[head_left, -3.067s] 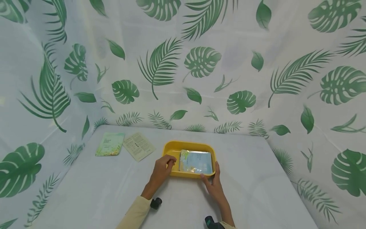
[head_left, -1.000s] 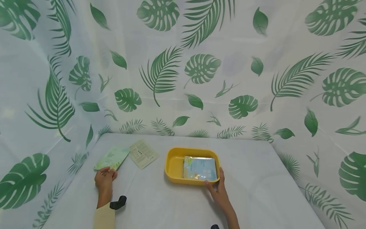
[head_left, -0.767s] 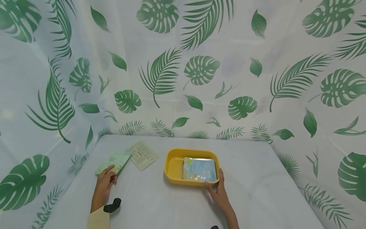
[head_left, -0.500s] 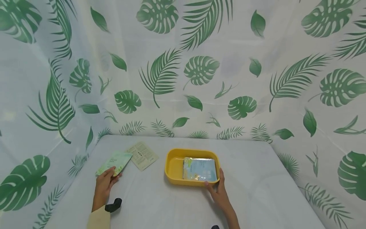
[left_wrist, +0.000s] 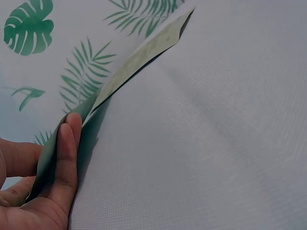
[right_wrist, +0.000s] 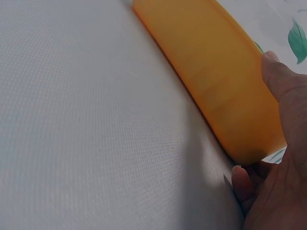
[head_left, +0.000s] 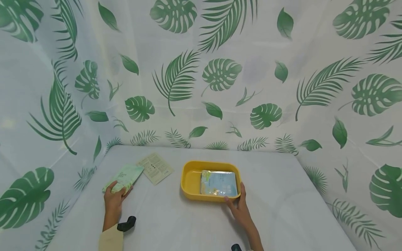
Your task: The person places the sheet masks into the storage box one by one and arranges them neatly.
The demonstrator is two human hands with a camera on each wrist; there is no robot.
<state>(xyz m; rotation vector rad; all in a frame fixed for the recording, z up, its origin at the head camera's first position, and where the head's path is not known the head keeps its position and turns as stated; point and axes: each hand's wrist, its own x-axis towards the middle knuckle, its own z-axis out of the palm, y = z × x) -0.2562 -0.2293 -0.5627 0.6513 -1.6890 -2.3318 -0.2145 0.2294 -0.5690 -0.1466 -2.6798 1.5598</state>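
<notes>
At the left of the table in the head view, a flat pale green packet (head_left: 127,174) with a leaf print is held by my left hand (head_left: 113,201). The left wrist view shows fingers (left_wrist: 67,167) along one face of this packet (left_wrist: 47,158) and the thumb side on the other. My right hand (head_left: 241,211) grips the near right corner of a yellow tray (head_left: 191,181), thumb at its rim. A shiny light blue packet (head_left: 218,183) lies inside, toward the right end. In the right wrist view, the tray wall (right_wrist: 216,67) stands close beside the thumb.
A beige printed packet (head_left: 155,168) lies just behind and right of the green one, partly overlapped by it in the head view. White cloth (head_left: 176,223) covers the table. Leaf-patterned curtains (head_left: 226,115) rise behind and at both sides.
My left hand has moved from the tray's left end to the green packet and taken hold of it, tilting it and shifting it nearer. The right hand stays on the tray's corner.
</notes>
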